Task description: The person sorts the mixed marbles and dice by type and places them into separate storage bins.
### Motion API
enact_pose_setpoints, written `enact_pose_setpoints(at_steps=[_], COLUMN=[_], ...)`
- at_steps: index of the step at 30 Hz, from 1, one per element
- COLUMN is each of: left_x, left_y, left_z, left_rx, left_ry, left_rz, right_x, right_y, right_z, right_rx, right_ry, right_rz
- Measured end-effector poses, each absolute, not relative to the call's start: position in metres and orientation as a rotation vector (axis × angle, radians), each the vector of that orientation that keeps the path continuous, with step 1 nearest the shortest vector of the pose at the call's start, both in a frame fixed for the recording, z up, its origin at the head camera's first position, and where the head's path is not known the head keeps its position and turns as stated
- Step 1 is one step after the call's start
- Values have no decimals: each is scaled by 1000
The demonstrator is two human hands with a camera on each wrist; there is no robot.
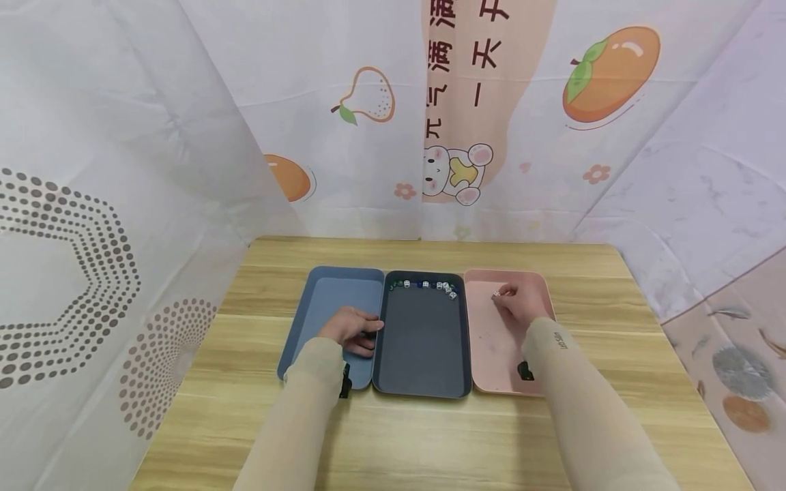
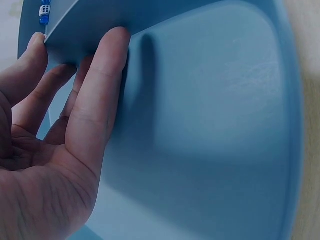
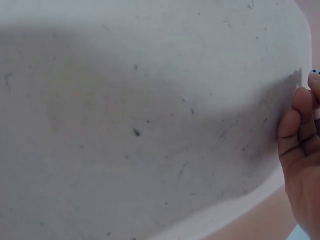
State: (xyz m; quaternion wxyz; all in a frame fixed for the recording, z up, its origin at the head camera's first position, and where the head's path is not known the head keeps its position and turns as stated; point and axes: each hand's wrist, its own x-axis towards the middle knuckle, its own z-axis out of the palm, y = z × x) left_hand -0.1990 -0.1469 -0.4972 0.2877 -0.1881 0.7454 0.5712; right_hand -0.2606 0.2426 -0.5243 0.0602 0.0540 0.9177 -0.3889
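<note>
My right hand [image 1: 520, 303] pinches a small white die [image 1: 496, 294] between thumb and fingertips, over the pink tray [image 1: 491, 368]. In the right wrist view only the blue-dotted edge of that die [image 3: 315, 71] shows, by the fingertips at the frame's side. My left hand [image 1: 353, 329] is at the inner side of the blue tray [image 1: 334, 286]. Its thumb lies at the rim and its fingers lie against the inside wall, holding that edge. Several white, blue and green dice [image 1: 426, 284] line the far end of the dark tray [image 1: 424, 348].
The three trays stand side by side on a wood-grain table [image 1: 430, 436]. Printed cloth [image 1: 368, 170] hangs behind the table and at both sides. Dark specks mark the pink tray's floor. A white die [image 2: 45, 9] and blue ones show past the rim in the left wrist view.
</note>
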Motion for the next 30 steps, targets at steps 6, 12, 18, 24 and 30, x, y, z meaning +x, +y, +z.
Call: enact_pose_setpoints(at_steps=[6,12,18,24,30], left_x=[-198,-198,-198,-195,-195], left_y=[-146,-147,-147,-145,-145], left_z=[-495,-495,-494,-490,-490], left_rx=[-505,-496,-490,-481,-483], left_ry=[1989,2000,2005,2022,2026], left_rz=[1515,1506,1501,1492,1490], right_x=[-262,-261,-264,-264,-266], right_y=[243,240,239,239,240], right_z=[-527,-525,-528,-529,-530], right_rx=[184,223,234,198,136], right_ry=[2677,2631,2610,2601,2630], right_rz=[-1244,-1259,-1227,-1246,-1219])
